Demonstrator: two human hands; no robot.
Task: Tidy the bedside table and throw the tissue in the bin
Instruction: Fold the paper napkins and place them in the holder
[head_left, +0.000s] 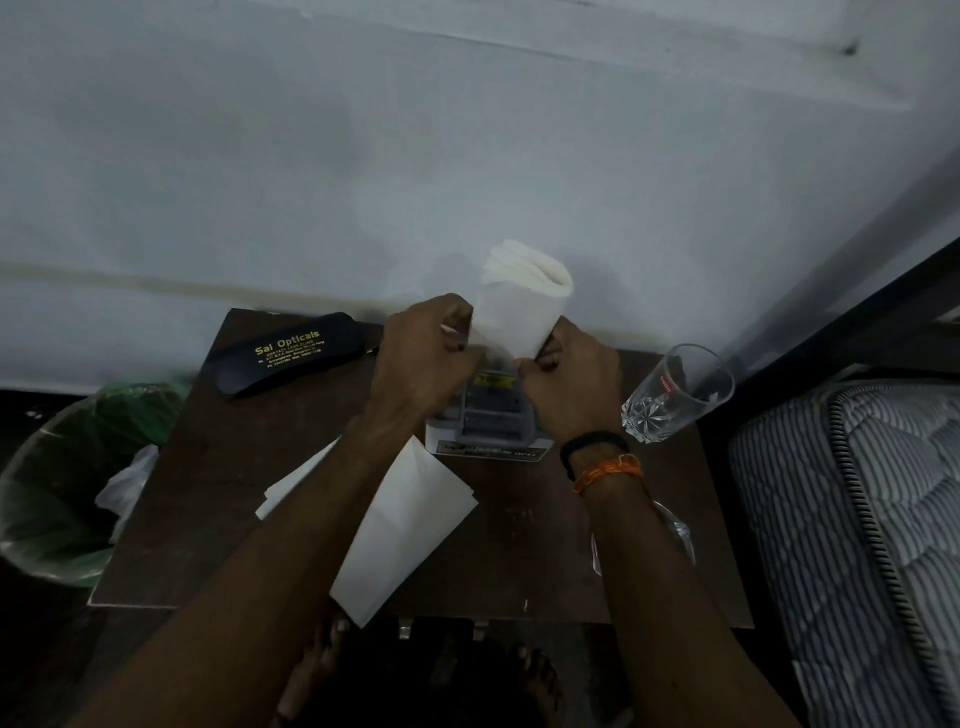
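Pinching folded tissue (519, 306) at its lower corners, left grip (428, 353) and right grip (563, 384) closed on it, raised above tabletop (218, 467), bin (47, 488) at left.

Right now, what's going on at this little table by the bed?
A person stands at a dark bedside table, holding a folded white tissue up between the left hand and right hand, above a small grey box. More tissue lies flat on the table. A black glasses case sits at the back left, a drinking glass at the right. The green-lined bin stands to the left of the table.
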